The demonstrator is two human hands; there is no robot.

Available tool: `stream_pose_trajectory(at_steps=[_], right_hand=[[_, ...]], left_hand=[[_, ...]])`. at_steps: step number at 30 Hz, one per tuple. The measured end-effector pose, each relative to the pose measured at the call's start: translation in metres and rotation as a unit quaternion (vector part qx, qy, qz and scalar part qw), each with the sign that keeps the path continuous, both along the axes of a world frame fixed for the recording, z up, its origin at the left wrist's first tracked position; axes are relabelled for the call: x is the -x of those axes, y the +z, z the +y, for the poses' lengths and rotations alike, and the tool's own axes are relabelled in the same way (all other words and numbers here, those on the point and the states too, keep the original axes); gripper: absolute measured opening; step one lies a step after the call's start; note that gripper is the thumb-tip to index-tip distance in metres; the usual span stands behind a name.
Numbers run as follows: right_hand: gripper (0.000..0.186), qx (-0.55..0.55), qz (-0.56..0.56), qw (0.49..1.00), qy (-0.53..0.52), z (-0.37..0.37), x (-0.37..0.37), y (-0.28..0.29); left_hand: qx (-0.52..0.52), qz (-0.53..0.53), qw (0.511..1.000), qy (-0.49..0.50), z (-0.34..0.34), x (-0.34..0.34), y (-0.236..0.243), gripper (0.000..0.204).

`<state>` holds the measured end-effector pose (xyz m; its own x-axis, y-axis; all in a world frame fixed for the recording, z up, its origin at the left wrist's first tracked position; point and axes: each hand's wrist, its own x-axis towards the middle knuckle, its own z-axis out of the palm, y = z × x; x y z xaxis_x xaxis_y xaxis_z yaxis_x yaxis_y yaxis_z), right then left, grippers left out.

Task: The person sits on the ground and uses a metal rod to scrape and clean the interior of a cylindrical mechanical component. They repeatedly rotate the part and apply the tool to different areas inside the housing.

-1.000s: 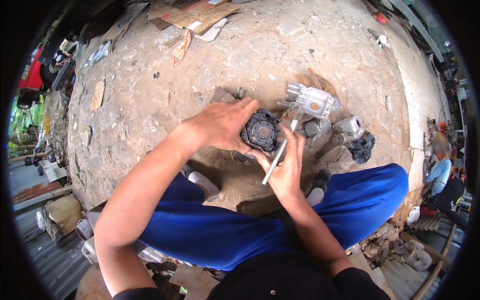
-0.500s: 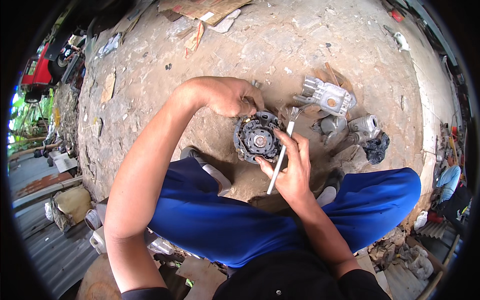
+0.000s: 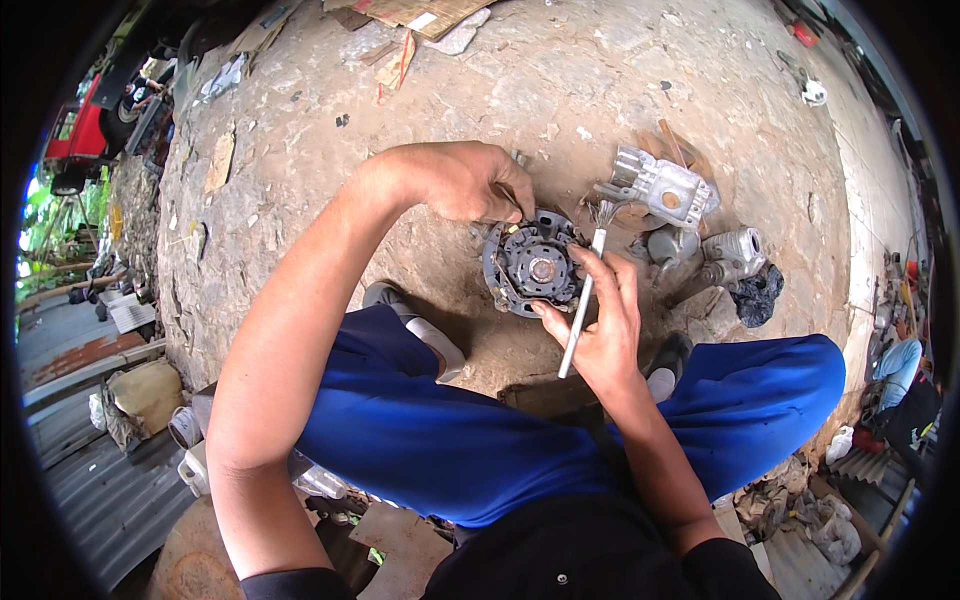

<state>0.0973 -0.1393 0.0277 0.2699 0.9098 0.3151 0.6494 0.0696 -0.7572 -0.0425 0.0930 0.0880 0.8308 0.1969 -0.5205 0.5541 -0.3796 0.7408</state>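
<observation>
A round, dark metal machine part point(image 3: 536, 268) with a rusty hub sits tilted up in front of me, above the ground. My right hand point(image 3: 608, 318) grips its right side, thumb low and fingertips at the rim. That same hand also holds a brush point(image 3: 584, 305) with a pale, straight handle and splayed bristles pointing away from me. My left hand point(image 3: 478, 183) arches over from the left, its fingers pinched together at the far rim of the part. Whatever those fingers hold there is hidden behind them.
Right of the part lie a silver cast-metal housing point(image 3: 672, 192), grey cylindrical metal pieces point(image 3: 735, 248), a stone point(image 3: 706, 314) and a crumpled black bag point(image 3: 756, 296). Cardboard point(image 3: 425, 12) lies at the far edge. My blue-trousered legs point(image 3: 430, 430) flank the work.
The round part and both hands have shifted slightly right in the picture, and the part has turned a little. The brush stays in my right hand.
</observation>
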Motion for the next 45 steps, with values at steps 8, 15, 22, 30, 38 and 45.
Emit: stream_pose_trajectory(at_steps=[8, 15, 22, 30, 38, 45], right_hand=[[0.073, 0.007, 0.009, 1.000, -0.010, 0.001, -0.003, -0.002], [0.072, 0.040, 0.021, 0.999, -0.009, -0.003, -0.003, 0.001], [0.075, -0.014, -0.004, 1.000, -0.027, -0.002, -0.009, -0.004], [0.074, 0.021, 0.019, 0.999, -0.033, 0.003, -0.003, 0.002], [0.075, 0.027, 0.092, 0.993, -0.071, 0.008, -0.005, -0.001], [0.072, 0.054, 0.160, 0.984, -0.060, 0.002, -0.013, 0.010]], left_hand=[[-0.027, 0.005, 1.000, -0.003, -0.003, -0.008, 0.007, 0.017], [-0.177, -0.062, 0.981, -0.054, -0.017, -0.012, 0.001, 0.016], [-0.215, -0.083, 0.973, -0.024, -0.021, -0.017, 0.002, 0.022], [-0.143, -0.028, 0.989, -0.040, -0.011, -0.015, 0.008, 0.026], [-0.193, -0.109, 0.968, -0.119, -0.046, -0.004, 0.012, 0.086], [-0.270, -0.143, 0.947, -0.100, -0.049, -0.018, -0.002, 0.078]])
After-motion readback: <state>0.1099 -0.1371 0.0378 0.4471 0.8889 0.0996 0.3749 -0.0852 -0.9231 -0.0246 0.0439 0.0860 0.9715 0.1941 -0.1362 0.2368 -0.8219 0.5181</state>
